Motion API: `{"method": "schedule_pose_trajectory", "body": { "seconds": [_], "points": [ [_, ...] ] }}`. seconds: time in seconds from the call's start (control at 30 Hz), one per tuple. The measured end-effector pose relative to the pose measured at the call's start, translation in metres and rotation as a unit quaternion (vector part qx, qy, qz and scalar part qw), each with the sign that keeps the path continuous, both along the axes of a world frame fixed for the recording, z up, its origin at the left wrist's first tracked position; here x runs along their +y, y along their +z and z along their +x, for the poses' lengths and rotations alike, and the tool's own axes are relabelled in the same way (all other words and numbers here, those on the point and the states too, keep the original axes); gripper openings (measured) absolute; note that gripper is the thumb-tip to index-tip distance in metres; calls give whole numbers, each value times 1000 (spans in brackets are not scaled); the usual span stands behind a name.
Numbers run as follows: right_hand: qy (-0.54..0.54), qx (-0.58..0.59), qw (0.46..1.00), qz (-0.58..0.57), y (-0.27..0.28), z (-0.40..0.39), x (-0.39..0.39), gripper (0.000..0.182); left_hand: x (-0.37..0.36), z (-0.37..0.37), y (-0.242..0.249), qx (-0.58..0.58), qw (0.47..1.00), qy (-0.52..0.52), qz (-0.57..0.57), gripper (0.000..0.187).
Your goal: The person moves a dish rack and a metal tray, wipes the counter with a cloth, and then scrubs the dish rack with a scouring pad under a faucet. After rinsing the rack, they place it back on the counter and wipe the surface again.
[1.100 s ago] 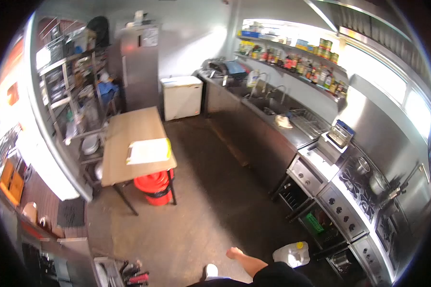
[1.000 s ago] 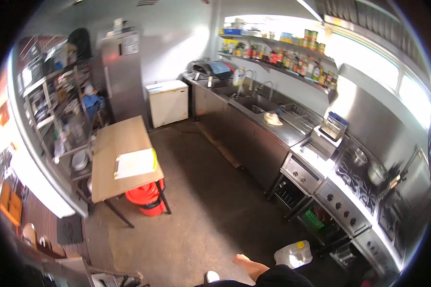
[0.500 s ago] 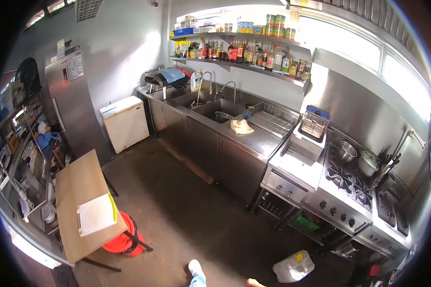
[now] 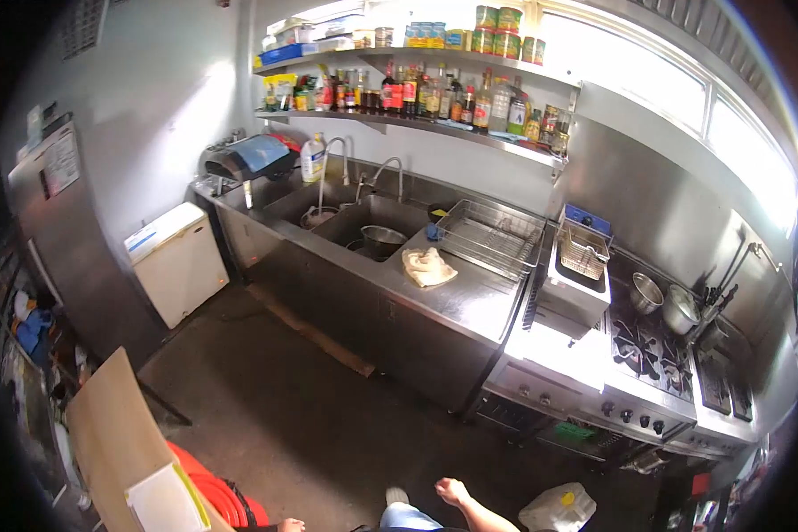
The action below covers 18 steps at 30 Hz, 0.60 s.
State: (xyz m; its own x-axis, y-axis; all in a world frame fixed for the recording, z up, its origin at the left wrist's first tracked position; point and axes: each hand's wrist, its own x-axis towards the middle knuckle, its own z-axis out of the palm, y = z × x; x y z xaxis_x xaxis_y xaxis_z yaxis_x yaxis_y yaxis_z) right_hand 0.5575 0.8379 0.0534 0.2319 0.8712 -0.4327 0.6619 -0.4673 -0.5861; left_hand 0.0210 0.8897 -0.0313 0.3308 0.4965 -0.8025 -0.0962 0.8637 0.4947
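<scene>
My right hand (image 4: 452, 490) swings out low over the floor with its fingers curled in, and nothing shows in it. Only the edge of my left hand (image 4: 290, 525) shows at the bottom of the view, its fingers mostly cut off. The left hand is nearest to a coiled red hose (image 4: 217, 496) beside the wooden table (image 4: 120, 426). To the right of my right hand, a white plastic jerrycan (image 4: 559, 510) with a yellow cap lies on the floor. Ahead is a steel sink counter (image 4: 452, 306) with a crumpled cream cloth (image 4: 428, 267) on it.
A metal bowl (image 4: 383, 239) sits in the sink, left of a wire dish rack (image 4: 492, 235). Further right stand a fryer (image 4: 581, 275) and a gas stove (image 4: 638, 363) with pots. A white chest freezer (image 4: 179, 266) and steel fridge (image 4: 80, 239) stand left. Bottles line the wall shelf (image 4: 417, 120).
My view has moved forward, so the sink counter looks closer. Both my hands have come into view at the bottom; before, only a bit of the right one showed.
</scene>
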Motion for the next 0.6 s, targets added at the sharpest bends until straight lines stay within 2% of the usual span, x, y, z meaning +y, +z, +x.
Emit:
{"method": "schedule_pose_trajectory", "body": {
  "seconds": [0.03, 0.07, 0.13, 0.17, 0.23, 0.3, 0.33, 0.37, 0.4, 0.43, 0.47, 0.5, 0.53, 0.57, 0.6],
  "points": [
    [-14, -4, 1000, 25, 20, -3, 35, 31, 20, 11, 3, 156, 982, -58, 90, 16],
    [-16, -12, 997, 73, 39, -3, 68, 28, 40, 26, 13, 325, 927, -119, 147, 16],
    [-33, -1, 986, 166, 68, 6, 134, 23, 89, 31, 24, 323, 931, -90, 143, 15],
    [-30, -13, 974, 223, 75, 14, 166, 21, 111, 28, 11, 349, 925, -77, 129, 16],
    [-46, -30, 963, 264, 97, 31, 235, 17, 154, 35, 21, 360, 925, -80, 89, 16],
    [-64, -38, 932, 354, 124, 54, 300, 15, 194, 50, 30, 361, 927, -85, 60, 16],
    [-102, -18, 918, 382, 145, 62, 330, 15, 211, 56, 34, 363, 927, -85, 48, 16],
    [-182, 81, 904, 378, 165, 70, 363, 15, 231, 64, 37, 360, 928, -85, 42, 16],
    [-226, 124, 896, 361, 171, 92, 399, 17, 249, 70, 40, 357, 929, -84, 35, 16],
    [-258, 145, 879, 374, 149, 122, 440, 20, 265, 77, 43, 355, 931, -84, 27, 16],
    [-212, -7, 872, 440, 160, 142, 468, 26, 281, 82, 45, 352, 932, -82, 21, 16],
    [-232, -11, 871, 434, 166, 154, 495, 31, 297, 86, 46, 351, 933, -82, 16, 17],
    [-161, -100, 889, 418, 192, 165, 513, 42, 310, 89, 46, 350, 933, -81, 11, 17],
    [-122, -184, 874, 433, 195, 177, 536, 52, 322, 94, 46, 348, 934, -80, 5, 17],
    [-123, -187, 875, 430, 203, 182, 553, 52, 337, 99, 45, 345, 935, -81, 1, 17]
  ]
}}
